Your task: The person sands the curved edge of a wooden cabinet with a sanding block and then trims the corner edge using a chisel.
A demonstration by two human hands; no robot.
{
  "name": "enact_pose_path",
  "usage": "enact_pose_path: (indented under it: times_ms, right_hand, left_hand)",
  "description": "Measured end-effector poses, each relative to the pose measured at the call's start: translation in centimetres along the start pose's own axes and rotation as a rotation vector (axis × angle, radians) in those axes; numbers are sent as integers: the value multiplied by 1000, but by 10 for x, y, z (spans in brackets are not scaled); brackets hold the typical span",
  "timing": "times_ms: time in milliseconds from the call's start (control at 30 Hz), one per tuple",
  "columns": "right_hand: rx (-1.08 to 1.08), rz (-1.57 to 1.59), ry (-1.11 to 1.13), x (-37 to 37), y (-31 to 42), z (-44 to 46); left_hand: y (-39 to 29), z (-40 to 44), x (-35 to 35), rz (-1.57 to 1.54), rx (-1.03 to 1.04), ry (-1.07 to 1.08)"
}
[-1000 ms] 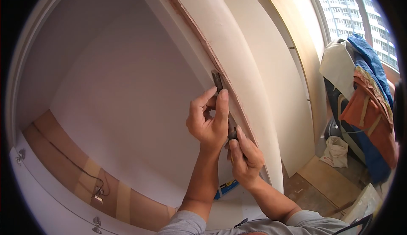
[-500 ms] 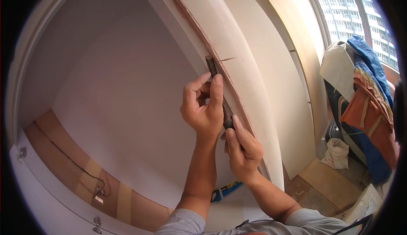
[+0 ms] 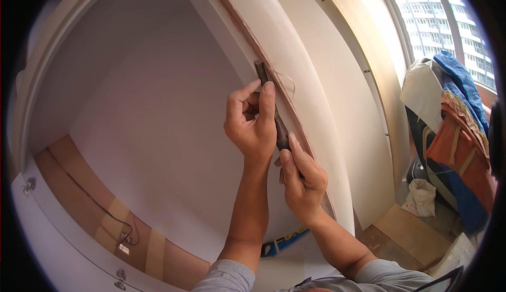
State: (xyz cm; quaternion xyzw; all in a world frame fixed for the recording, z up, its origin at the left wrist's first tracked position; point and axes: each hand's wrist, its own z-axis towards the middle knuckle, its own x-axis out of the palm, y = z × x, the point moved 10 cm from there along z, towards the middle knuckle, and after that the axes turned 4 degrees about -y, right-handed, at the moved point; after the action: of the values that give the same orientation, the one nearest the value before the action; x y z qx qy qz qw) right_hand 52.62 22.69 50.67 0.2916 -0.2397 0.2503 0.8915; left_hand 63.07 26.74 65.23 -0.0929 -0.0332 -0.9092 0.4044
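A dark metal chisel (image 3: 283, 135) lies along the brownish raw edge (image 3: 295, 120) of a pale panel (image 3: 311, 97). Near its blade end, my left hand (image 3: 252, 120) pinches the chisel between thumb and fingers. Lower down, my right hand (image 3: 304, 178) is closed round its handle end, which the fingers mostly hide. Beside the blade tip, a thin curled shaving (image 3: 291, 81) stands out from the edge over the panel's face.
Below my arms lies a handsaw with a blue handle (image 3: 270, 250). On the left is a cabinet interior with a cable (image 3: 100, 207) and hinges (image 3: 29, 185). Boards (image 3: 363, 44) lean at right, near piled bags (image 3: 453, 128) and a window (image 3: 421, 12).
The chisel and both hands have slid slightly up along the edge. The shaving has grown from a short straight sliver into a longer curl.
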Motion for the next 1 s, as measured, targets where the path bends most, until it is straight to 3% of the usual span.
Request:
enact_pose_path:
  times_ms: [1000]
  right_hand:
    - [-50,18,-33,28,23,42]
  left_hand:
    - [-3,55,13,-11,-25,-34]
